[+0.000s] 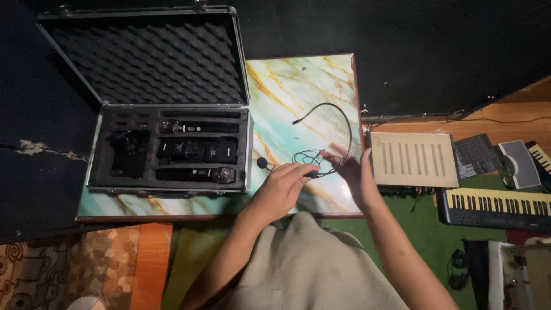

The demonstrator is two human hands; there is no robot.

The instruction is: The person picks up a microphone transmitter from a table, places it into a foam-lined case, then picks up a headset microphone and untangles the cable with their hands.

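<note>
A thin black headset microphone with a coiled cable (322, 131) lies on a marble-patterned table (298, 80). My left hand (282, 186) pinches the cable bundle near its small foam-tipped end (262, 163). My right hand (354, 169) hovers beside the coil with its fingers spread, blurred, touching or just above the cable's right side. To the left stands an open metal case (172, 146) with black foam holding two handheld microphones (198, 174) and a receiver unit.
The case lid (146, 57) leans back against a black cloth. A beige vented device (413, 159) sits right of the table, with a keyboard (496, 204) and other gear on green floor. A patterned rug lies at lower left.
</note>
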